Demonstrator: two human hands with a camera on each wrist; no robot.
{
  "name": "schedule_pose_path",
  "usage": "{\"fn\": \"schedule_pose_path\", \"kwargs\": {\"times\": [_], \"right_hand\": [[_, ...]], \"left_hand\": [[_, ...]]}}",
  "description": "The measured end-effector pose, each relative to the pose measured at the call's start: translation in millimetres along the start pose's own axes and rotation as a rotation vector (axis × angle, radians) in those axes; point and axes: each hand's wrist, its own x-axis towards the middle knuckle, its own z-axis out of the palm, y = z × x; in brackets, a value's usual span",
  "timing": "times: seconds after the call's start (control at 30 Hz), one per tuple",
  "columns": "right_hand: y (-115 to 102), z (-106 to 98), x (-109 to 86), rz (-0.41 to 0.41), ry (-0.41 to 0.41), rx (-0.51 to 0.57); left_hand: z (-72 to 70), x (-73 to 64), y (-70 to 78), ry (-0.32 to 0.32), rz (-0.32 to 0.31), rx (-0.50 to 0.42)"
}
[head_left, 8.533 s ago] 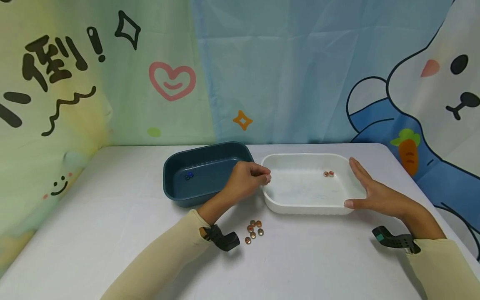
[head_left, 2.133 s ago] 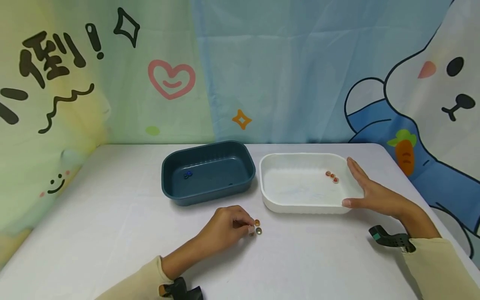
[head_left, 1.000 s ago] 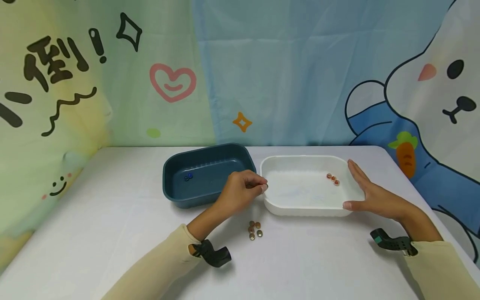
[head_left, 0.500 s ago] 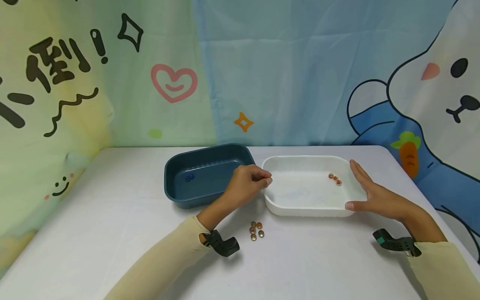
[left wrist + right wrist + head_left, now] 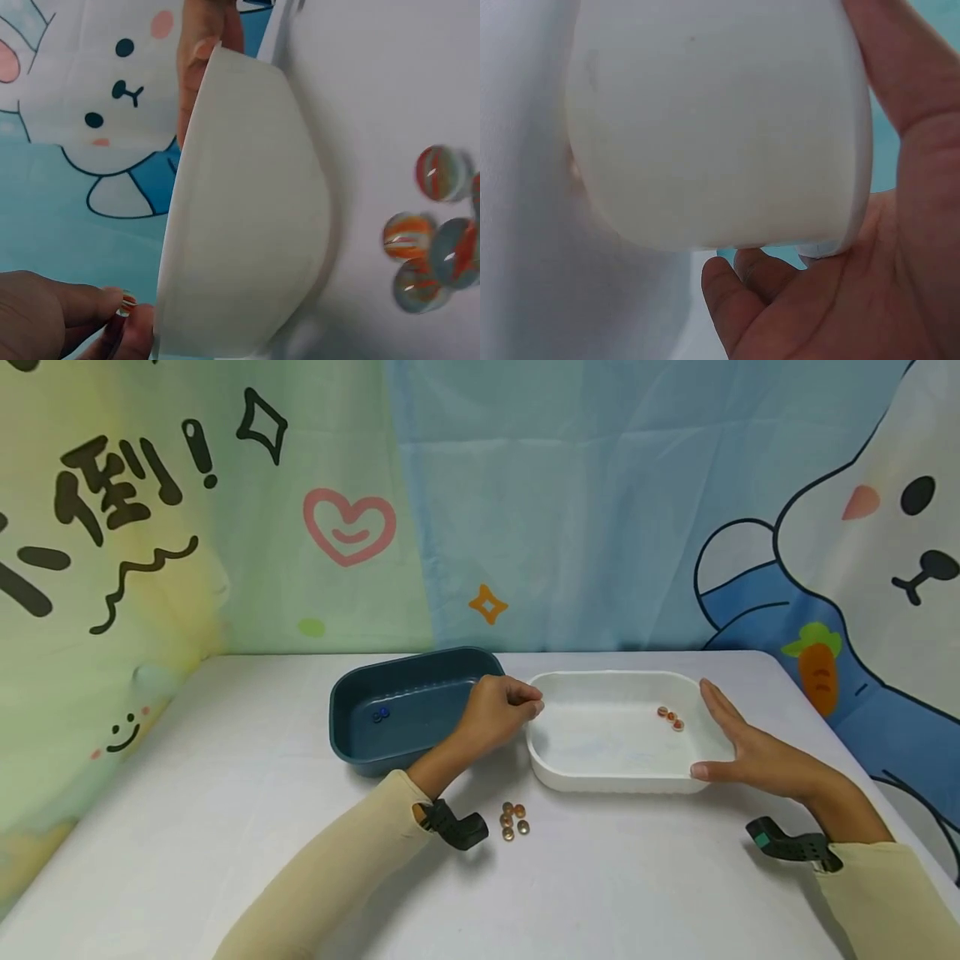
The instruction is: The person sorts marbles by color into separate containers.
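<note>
Between thumb and fingertips my left hand (image 5: 491, 714) pinches a clear glass marble (image 5: 127, 304) with orange streaks, right at the left rim of a white plastic tub (image 5: 592, 735). In the head view the marble is hidden by the fingers. My right hand (image 5: 765, 760) holds the tub's right end, thumb at the near corner and fingers along the far side. Three orange-streaked marbles (image 5: 671, 717) lie inside the tub toward its right. On the white table, several similar marbles (image 5: 507, 821) sit in a loose cluster below the left hand.
A dark teal tub (image 5: 397, 752) stands left of the white one, partly behind the left hand, with small blue marbles (image 5: 381, 714) inside. A printed cloth backdrop (image 5: 585, 527) hangs behind the table. Each wrist wears a black camera strap (image 5: 453, 825).
The left hand took a marble from the table cluster and carried it up to the white tub's left rim. Marbles in that tub rose from two to three earlier. The right hand stayed put.
</note>
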Motion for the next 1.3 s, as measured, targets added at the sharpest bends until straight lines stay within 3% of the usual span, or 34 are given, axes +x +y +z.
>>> {"fn": "schedule_pose_path", "kwargs": {"times": [0.2,0.47,1.0,1.3], "right_hand": [[-1,0,-1.0,-0.005,0.002,0.002],[1,-1,-1.1,-0.018,0.004,0.016],[1,-1,1.3,0.008,-0.004,0.003],[3,0,1.1,0.014,-0.001,0.005]], "left_hand": [[-0.5,12.5,1.4,-0.021,-0.080,-0.069],[2.4,26.4,4.8,0.005,-0.153,-0.102],[1.5,26.8,1.5,0.012,-0.155,-0.097],[-1.3,18.7,4.7,-0.015,-0.116,-0.078]]}}
